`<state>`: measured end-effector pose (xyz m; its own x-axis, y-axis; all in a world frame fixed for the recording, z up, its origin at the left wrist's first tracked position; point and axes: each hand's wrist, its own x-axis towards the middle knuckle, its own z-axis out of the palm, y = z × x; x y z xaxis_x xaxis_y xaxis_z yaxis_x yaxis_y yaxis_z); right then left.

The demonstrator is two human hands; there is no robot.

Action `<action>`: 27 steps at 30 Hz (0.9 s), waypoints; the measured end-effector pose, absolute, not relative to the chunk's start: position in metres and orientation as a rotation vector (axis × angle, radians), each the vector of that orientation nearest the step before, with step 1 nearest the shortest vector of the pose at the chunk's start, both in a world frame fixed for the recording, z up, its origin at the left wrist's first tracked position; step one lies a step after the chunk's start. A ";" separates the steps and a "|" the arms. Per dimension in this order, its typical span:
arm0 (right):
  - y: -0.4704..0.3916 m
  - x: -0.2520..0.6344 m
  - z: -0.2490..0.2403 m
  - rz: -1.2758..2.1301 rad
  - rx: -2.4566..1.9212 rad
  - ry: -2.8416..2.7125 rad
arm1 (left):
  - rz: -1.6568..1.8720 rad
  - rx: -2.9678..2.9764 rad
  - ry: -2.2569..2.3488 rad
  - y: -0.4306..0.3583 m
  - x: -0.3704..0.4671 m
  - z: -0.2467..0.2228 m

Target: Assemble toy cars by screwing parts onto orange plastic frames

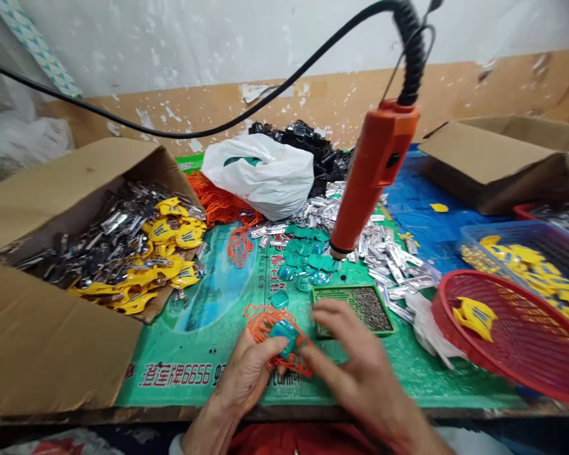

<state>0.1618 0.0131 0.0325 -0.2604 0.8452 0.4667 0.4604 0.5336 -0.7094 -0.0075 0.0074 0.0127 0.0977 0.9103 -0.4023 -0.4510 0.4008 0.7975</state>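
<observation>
My left hand (pixel 246 370) is closed around a teal plastic piece (pixel 285 335) together with orange plastic lattice frames (pixel 260 314), its thumb pressing on the teal part. To the right, my right hand (pixel 355 366) is blurred, its fingers spread apart. One fingertip comes close to the orange lattice; whether it touches I cannot tell. The upper fingers pass over the edge of a green tray (pixel 318 325) filled partly with small dark metal pieces (pixel 367 306). Above hangs an orange electric screwdriver (pixel 372 174), tip down. More teal pieces (pixel 306 249) lie beyond my hands.
On the left, a cardboard box (pixel 52 354) holds metal parts and yellow pieces (pixel 171 234). Silver parts (pixel 393 259) are heaped behind the tray, near a white bag (pixel 265 177). A red basket (pixel 455 284) stands right, beside a blue bin (pixel 474 234) and another box (pixel 493 151).
</observation>
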 end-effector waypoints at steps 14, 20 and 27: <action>0.188 0.179 0.105 1.210 -0.817 -1.378 | 0.898 0.678 1.038 0.009 -0.005 0.005; 0.148 0.172 0.117 0.884 -0.996 -1.423 | 0.875 0.706 1.124 0.006 -0.015 -0.003; 0.081 0.205 0.081 0.814 -1.150 -1.224 | 0.794 0.814 1.091 0.010 -0.009 -0.006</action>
<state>0.2046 0.0808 0.0805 0.1990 0.9391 0.2802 0.1039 0.2641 -0.9589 -0.0094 0.0102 -0.0063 0.2631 0.8633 -0.4307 -0.1450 0.4767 0.8670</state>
